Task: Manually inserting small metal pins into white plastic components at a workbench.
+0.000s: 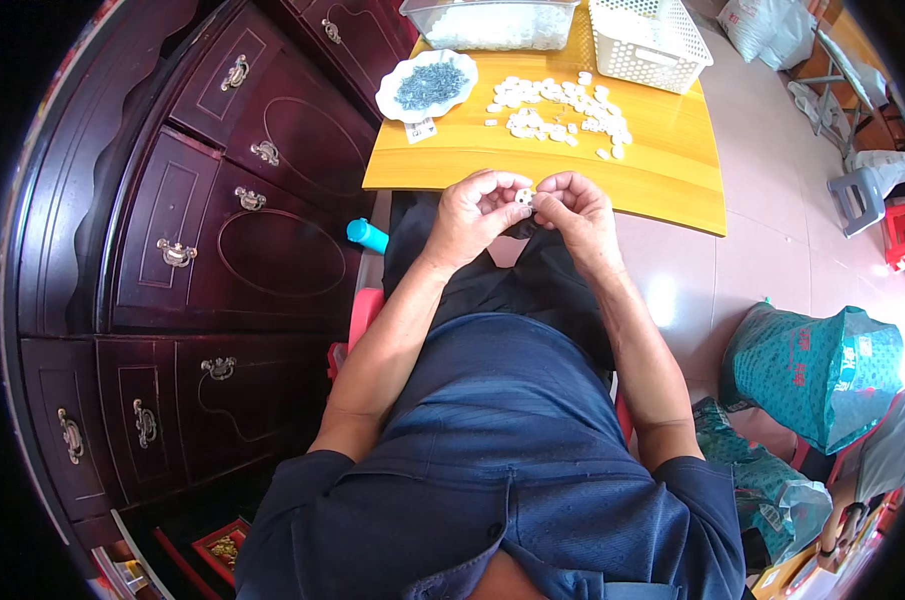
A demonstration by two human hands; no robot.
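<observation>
My left hand pinches a small white round plastic piece with dark spots between thumb and fingertips. My right hand meets it from the other side, its thumb and fingers closed at the piece's edge; whether they hold a second small part is hidden. Both hands are over my lap, just off the near edge of the yellow wooden table. Many similar white pieces lie scattered on the tabletop beyond. A white scalloped dish there holds a heap of small dark grey-blue parts.
At the table's far side stand a clear plastic bin of white pieces and a cream perforated basket. Dark wooden cabinets line the left. A turquoise bottle is by the table. Teal bags and stools are on the right.
</observation>
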